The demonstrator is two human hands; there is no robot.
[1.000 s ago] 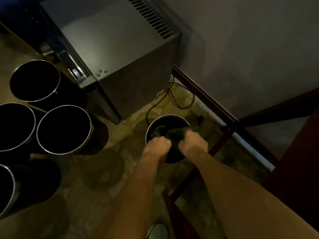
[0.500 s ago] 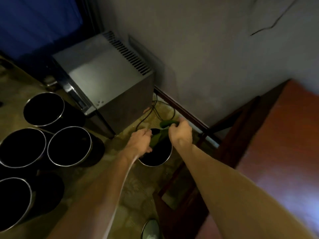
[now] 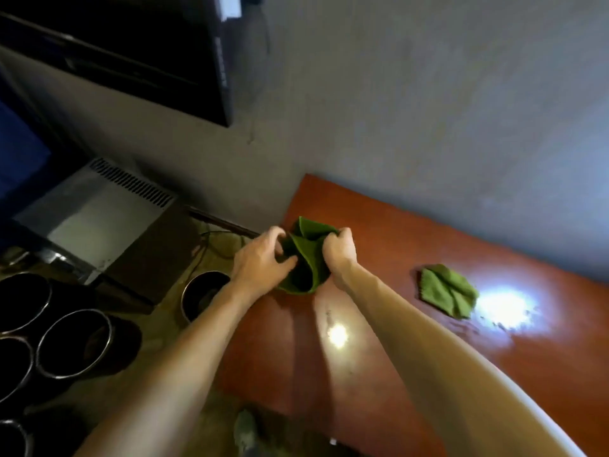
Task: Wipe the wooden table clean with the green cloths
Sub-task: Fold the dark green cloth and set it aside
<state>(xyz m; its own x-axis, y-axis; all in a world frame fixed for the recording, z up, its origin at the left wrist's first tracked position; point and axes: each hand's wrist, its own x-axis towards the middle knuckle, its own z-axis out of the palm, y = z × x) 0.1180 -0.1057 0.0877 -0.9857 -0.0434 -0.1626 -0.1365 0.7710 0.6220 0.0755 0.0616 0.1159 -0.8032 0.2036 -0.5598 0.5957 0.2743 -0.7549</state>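
Green cloth (image 3: 304, 258), bunched, at frame centre, gripped between both hands over the left end of the table (image 3: 379, 357), near its far corner by the wall. Left hand (image 3: 260, 258): fingers curled into the cloth's left side, thumb pressing the lower fold. Right hand (image 3: 339, 252): closed in a fist round the upper right edge. Folds run top to bottom of frame; whether the lower hem touches the wood, cannot tell. Spare cloth (image 3: 446, 290) lies crumpled on the table, well apart to the right, just beside a bright glare patch; right hand is the nearer to it. Table's long axis runs off toward lower right, so most of the surface lies right of and below the hands. Judgement: cloth needs setting down flat, then strokes outward to the right. Bucket (image 3: 197, 295) on the floor, just left of the table edge.
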